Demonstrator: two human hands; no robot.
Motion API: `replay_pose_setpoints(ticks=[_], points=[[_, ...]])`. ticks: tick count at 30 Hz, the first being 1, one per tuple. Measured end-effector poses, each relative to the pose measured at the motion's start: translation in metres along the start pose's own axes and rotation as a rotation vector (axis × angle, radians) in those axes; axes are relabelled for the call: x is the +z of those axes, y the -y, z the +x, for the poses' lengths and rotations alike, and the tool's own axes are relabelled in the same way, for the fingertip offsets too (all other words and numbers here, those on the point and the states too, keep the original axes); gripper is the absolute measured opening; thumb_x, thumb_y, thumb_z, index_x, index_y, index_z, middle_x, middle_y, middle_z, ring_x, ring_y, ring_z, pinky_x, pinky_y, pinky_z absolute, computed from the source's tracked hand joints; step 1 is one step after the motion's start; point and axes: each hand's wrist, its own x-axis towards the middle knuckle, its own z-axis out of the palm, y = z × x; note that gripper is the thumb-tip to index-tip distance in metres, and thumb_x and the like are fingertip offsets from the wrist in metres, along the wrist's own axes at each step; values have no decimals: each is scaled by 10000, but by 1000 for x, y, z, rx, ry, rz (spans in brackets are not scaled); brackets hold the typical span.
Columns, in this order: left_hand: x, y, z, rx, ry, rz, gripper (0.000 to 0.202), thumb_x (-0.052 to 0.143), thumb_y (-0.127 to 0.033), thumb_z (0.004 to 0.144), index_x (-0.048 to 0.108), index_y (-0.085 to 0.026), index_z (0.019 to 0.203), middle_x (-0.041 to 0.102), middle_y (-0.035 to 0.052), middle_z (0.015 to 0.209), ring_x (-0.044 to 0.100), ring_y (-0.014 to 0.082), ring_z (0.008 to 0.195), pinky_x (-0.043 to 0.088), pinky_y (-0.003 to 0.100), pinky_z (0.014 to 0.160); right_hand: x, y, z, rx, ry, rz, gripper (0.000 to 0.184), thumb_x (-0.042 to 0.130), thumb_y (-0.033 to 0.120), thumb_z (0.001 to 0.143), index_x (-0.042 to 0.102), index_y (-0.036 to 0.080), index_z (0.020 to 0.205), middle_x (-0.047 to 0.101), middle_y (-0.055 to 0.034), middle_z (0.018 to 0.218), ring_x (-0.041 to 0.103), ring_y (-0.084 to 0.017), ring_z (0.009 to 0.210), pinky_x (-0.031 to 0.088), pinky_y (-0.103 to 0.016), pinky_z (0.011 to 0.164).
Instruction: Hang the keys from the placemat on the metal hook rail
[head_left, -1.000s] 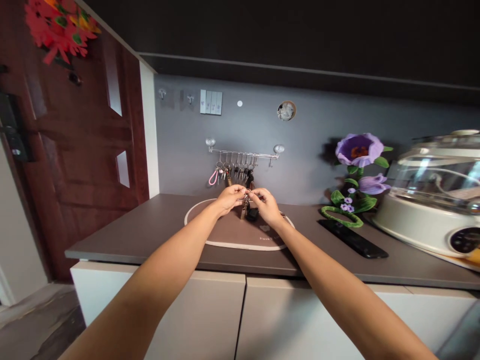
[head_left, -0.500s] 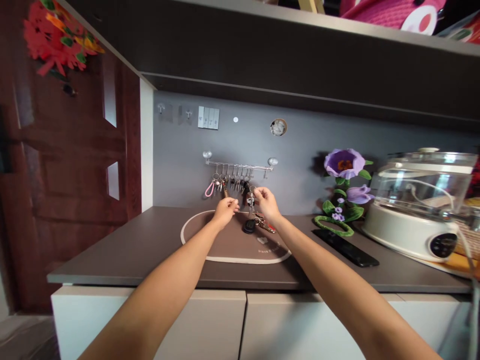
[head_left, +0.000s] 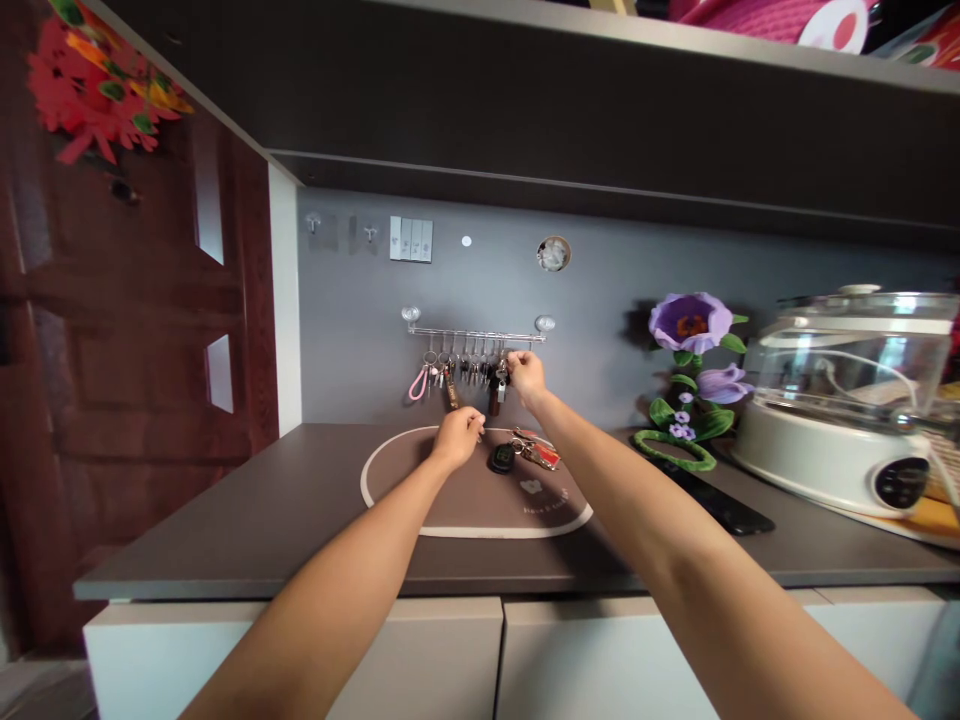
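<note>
My right hand (head_left: 526, 375) is raised to the chrome key rail (head_left: 477, 333) on the grey wall, fingers pinched on a key ring (head_left: 501, 378) at the rail's right-hand hooks. Several other keys (head_left: 457, 372) and a pink loop strap (head_left: 418, 384) hang from the same rail. My left hand (head_left: 459, 438) hovers lower, just above the oval brown mat (head_left: 420, 500), fingers curled together with nothing visible in them. A black car fob with a key bunch (head_left: 517, 455) lies on the mat right of my left hand.
A dark phone or remote (head_left: 724, 508) lies on the counter by a purple crochet flower (head_left: 691, 370). A white cooker with a glass lid (head_left: 840, 400) stands at the right. A dark shelf overhangs the wall; a wooden door (head_left: 112, 350) is at the left.
My right hand lifted a key ring from between both hands up to the wall rail. My left hand let go and sank toward the mat. The fob bunch now lies on the mat.
</note>
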Motion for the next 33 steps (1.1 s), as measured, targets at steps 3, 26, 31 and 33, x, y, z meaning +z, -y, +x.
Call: replay_pose_setpoints(ticks=[3,26,31,33], points=[[-1,-3,-1,1,2,3,177,434,-246,772,549,-147,681,615,17,635,553,104,550,412,223,570,5,0,4,-5,-31,-33,99,455,245,671,501,161,650,500,27,601,434,-81,555,369,-218,586],[-3,-9,-2,-44,18,-9,164,436,-222,772,546,-146,678,614,21,648,538,94,530,411,210,534,4,-20,3,28,-17,-29,115,474,266,663,514,158,658,519,15,619,453,-89,579,384,-228,603],[-3,-6,-1,-29,16,13,163,442,-223,773,557,-148,685,619,17,650,540,93,533,414,212,543,3,-28,6,14,23,-44,196,519,332,641,536,148,706,533,15,606,462,-94,597,398,-223,599],[-3,-6,-1,-24,15,26,170,439,-225,774,557,-148,680,620,18,650,540,93,534,413,214,547,3,-30,7,22,45,-50,213,521,339,640,545,146,726,535,20,609,463,-88,591,404,-223,603]])
